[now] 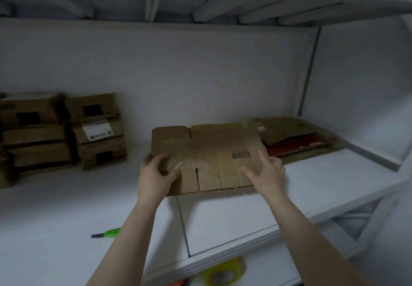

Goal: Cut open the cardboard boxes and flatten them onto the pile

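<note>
A flattened brown cardboard box (207, 152) with a barcode lies in the middle of the white shelf (66, 207). My left hand (153, 174) grips its near left edge, thumb on top. My right hand (265, 172) lies on its near right part with fingers straight. Behind it to the right sits the pile of flattened cardboard (296, 136), with a red sheet among the layers. Several closed cardboard boxes (60, 129) are stacked at the left against the back wall. A green-handled cutter (107, 233) lies on the shelf near my left forearm.
A second shelf hangs overhead with slats underneath. A metal upright (308, 71) stands at the back right corner. Below the shelf's front edge a yellow object (225, 271) shows on a lower level.
</note>
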